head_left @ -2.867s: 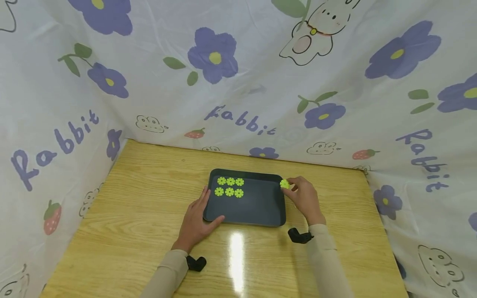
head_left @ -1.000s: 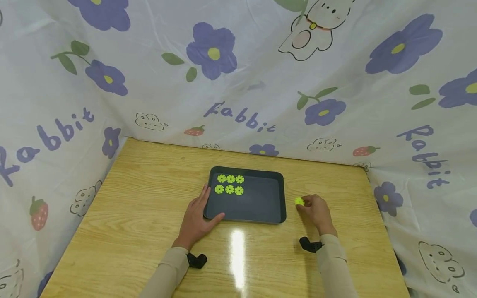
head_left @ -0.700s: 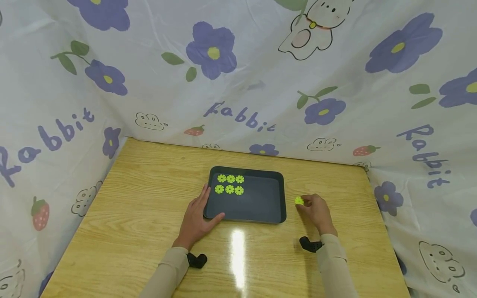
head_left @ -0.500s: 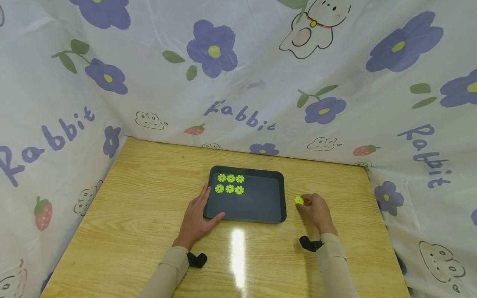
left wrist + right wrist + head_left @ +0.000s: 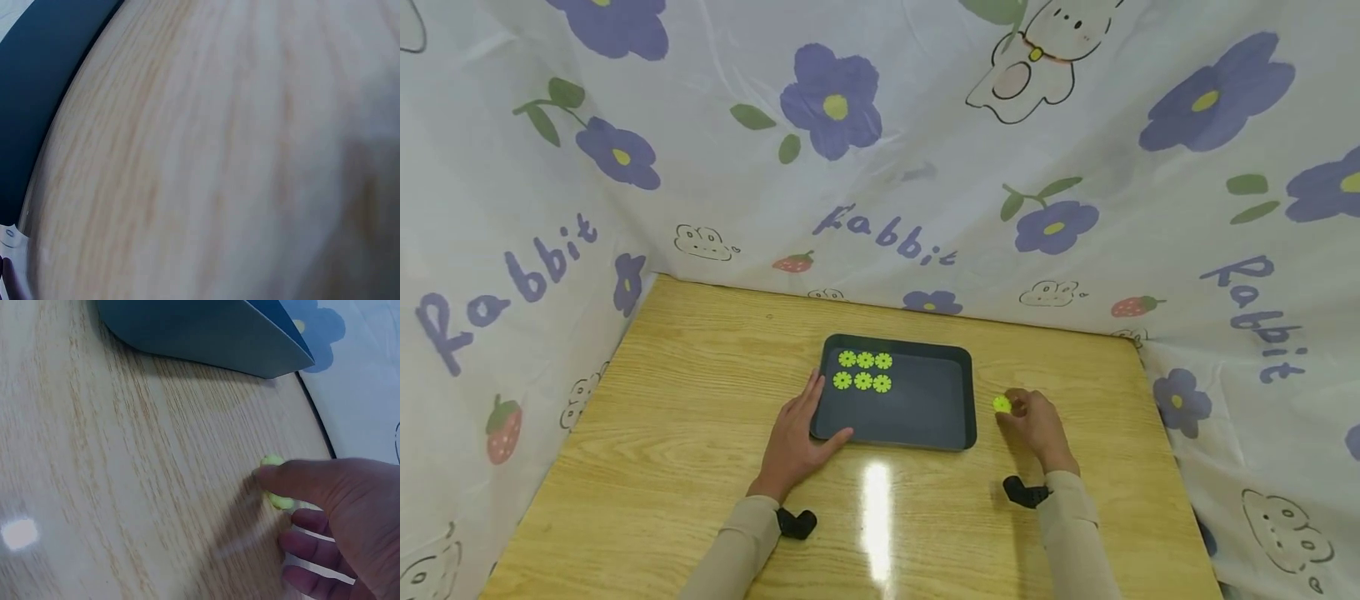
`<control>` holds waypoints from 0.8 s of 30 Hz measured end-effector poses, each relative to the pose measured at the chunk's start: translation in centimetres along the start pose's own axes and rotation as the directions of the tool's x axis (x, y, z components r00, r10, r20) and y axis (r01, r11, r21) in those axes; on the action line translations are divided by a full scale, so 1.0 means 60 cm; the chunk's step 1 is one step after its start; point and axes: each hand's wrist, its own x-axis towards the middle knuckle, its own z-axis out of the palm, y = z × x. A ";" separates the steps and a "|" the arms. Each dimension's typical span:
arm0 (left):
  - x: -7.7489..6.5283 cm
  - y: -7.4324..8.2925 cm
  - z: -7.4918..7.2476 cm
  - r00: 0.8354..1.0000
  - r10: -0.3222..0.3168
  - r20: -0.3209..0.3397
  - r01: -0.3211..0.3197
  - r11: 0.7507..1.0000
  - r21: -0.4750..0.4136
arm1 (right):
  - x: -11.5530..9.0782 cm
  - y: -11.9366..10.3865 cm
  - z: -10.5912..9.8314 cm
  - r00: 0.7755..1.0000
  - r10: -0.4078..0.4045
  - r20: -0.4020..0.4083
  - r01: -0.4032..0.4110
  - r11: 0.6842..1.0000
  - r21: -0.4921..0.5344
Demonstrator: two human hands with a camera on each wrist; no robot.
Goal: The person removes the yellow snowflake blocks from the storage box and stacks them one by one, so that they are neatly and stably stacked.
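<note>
Left hand [image 5: 795,440], head view, rests outspread against the dark tray [image 5: 921,412] (six yellow-green discs [image 5: 867,364] inside); right hand [image 5: 1037,427] pinches a seventh disc [image 5: 1001,403] near its right end. Left wrist: tray beside worktop [image 5: 187,156]. Right wrist: thumb [image 5: 297,477] across the disc.

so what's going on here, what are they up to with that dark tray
A person's right hand pinches a yellow-green disc just off the right side of the dark tray. The left hand touches the tray's left side, its thumb at the near edge. Six similar discs lie in the tray's far left part, in two rows of three. The held one is not in the tray yet.
</note>
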 end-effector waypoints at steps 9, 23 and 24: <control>0.001 -0.004 -0.010 1.000 -0.008 0.006 0.008 1.000 0.010 | 0.018 -0.046 -0.017 0.985 -0.101 -0.139 0.104 0.994 0.014; -0.002 -0.004 0.000 1.000 -0.010 0.014 0.010 1.000 0.000 | 0.065 -0.183 0.038 0.961 -0.266 -0.071 0.265 0.964 -0.013; -0.002 -0.004 0.001 1.000 -0.012 0.017 0.012 1.000 0.001 | 0.066 -0.191 0.046 0.959 -0.276 -0.060 0.275 0.961 -0.017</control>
